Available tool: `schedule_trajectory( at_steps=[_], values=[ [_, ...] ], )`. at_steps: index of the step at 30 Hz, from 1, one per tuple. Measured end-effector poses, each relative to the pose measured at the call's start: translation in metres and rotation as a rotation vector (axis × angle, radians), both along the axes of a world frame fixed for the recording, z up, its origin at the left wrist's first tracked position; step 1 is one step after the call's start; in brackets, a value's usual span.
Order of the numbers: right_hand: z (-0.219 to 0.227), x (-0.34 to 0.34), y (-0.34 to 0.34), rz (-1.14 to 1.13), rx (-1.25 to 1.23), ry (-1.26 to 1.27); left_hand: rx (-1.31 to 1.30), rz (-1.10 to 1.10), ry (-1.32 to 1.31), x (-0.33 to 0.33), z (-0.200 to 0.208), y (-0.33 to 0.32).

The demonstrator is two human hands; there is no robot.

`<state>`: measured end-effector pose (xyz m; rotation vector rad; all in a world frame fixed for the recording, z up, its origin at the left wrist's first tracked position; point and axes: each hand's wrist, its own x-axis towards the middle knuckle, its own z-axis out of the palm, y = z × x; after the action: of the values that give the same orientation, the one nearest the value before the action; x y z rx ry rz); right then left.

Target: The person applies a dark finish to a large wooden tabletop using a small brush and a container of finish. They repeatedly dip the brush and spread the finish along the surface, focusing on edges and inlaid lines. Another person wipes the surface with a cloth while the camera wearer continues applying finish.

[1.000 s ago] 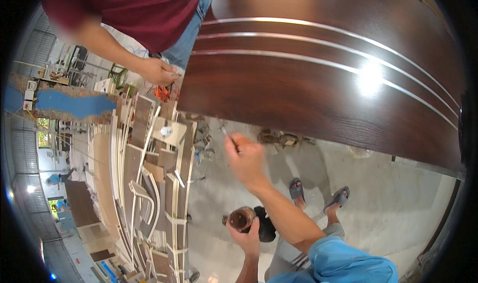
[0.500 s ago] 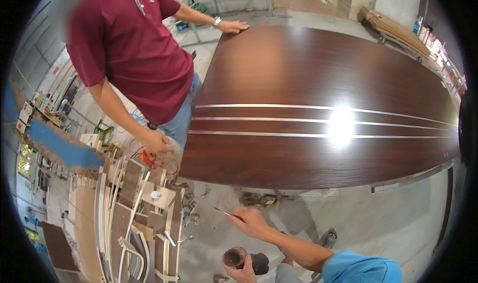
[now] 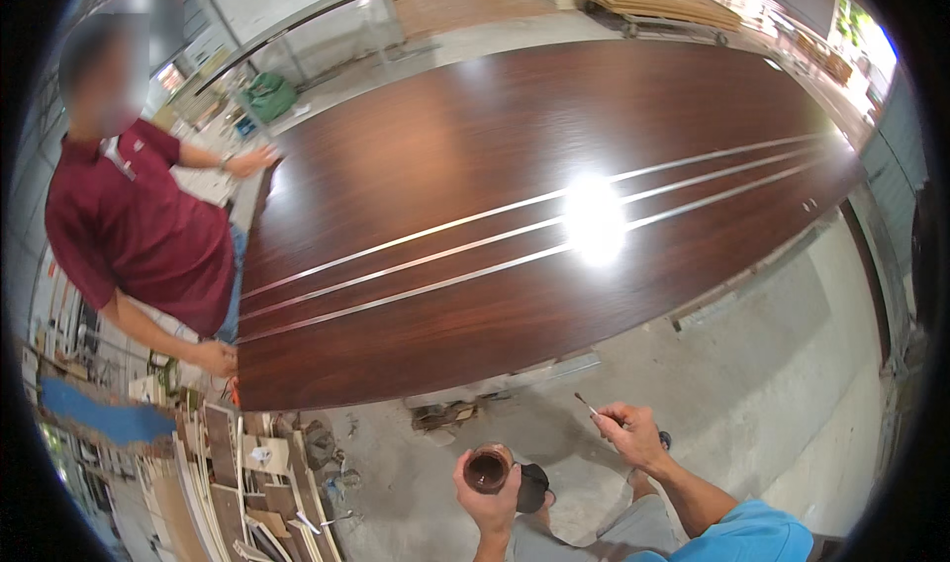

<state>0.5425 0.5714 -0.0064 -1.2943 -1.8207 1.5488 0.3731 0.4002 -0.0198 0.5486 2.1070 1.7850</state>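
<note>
My left hand [image 3: 487,511] is wrapped round a small jar [image 3: 506,453] of dark brown liquid, tipped so its opening faces up. To its right, my right hand [image 3: 628,433] pinches a thin small-tipped brush [image 3: 586,404], its tip pointing up and left, apart from both jar and panel. Beyond both hands lies a large dark brown wood-grain panel [image 3: 396,354], crossed lengthwise by three shiny metal strips [image 3: 445,248]. A bright glare covers part of the strips. Neither of my hands touches the panel.
A co-worker in a maroon shirt [image 3: 139,231] stands at the panel's left end, both hands by its edge. Wood offcuts [image 3: 223,463] are piled at lower left. Scraps [image 3: 450,414] lie under the panel's near edge. Stacked boards [image 3: 653,6] rest on a cart behind.
The view has turned, so the panel now slants up to the right. My right hand and brush have shifted right; the jar is held higher in view. The co-worker's lower hand is now at the panel's edge.
</note>
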Motion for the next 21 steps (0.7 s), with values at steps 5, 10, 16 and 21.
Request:
schedule_trajectory(
  at_steps=[5,10,16,21],
  values=[
    [0.044,0.118,0.064,-0.096,0.153,0.043,0.029,-0.153,-0.021,0.114,0.012,0.105],
    [0.078,0.234,0.143,-0.015,0.409,0.04,-0.023,-0.273,0.126,0.228,0.008,0.207],
    [0.098,0.316,0.234,0.175,0.804,-0.062,0.104,-0.324,0.205,0.331,-0.008,0.307],
    [0.087,0.354,0.272,0.361,1.014,-0.241,0.128,-0.373,0.196,0.382,-0.017,0.341]
  ],
)
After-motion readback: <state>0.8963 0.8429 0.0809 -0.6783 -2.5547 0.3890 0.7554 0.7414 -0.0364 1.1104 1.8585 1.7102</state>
